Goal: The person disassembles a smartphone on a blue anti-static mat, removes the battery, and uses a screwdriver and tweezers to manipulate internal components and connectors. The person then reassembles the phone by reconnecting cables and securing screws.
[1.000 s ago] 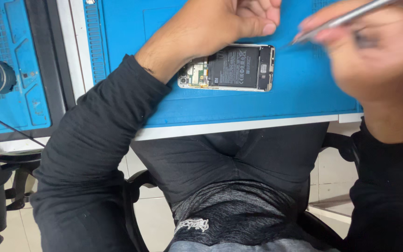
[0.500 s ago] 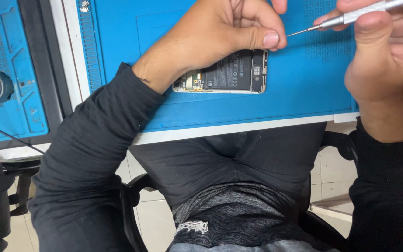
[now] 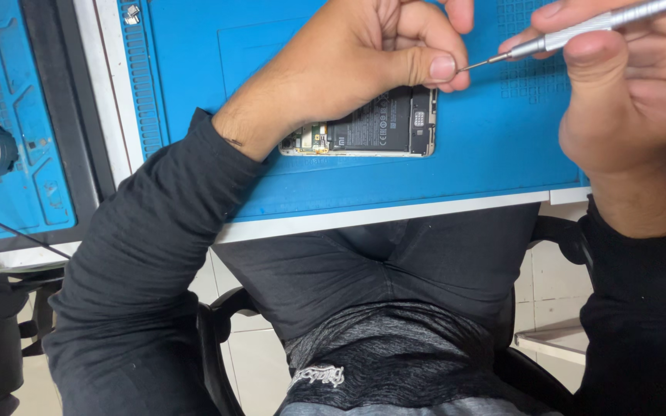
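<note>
Blue repair mat (image 3: 502, 166) bears an opened smartphone (image 3: 371, 127), back cover off.
Left hand (image 3: 364, 65) curls closed over the phone's top edge, steadying it; right hand (image 3: 626, 85) pinches a precision screwdriver (image 3: 580, 27), tip beside the left thumb.

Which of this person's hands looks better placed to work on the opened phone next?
Probably the right hand: it holds the thin metal screwdriver, tip pointing toward the phone. The left hand is curled in a fist over the phone's upper edge, thumb meeting the tip, so it seems suited to steadying.
</note>
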